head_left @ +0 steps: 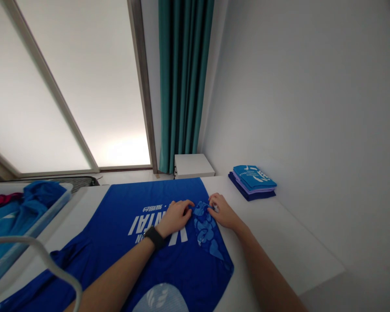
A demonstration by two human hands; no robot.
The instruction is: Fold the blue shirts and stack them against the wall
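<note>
A blue T-shirt (113, 225) with white lettering lies spread on the white table, its neck opening towards me. One sleeve (206, 229), patterned in lighter blue, is folded inward over the body of the shirt. My left hand (177, 215), with a dark watch on its wrist, rests on the lettering and pinches the sleeve's left edge with thumb and finger. At the shirt's right edge, my right hand (223, 211) has its fingers curled and closed on the same sleeve's far corner. The shirt's other sleeve trails off to the lower left.
A stack of folded clothes (254, 182) stands by the wall on the white table (279, 236). To the left is a plastic bin (48, 219) with loose clothes, crossed by a pale curved bar (42, 251). Behind are a white cabinet (193, 165) and green curtain (185, 86).
</note>
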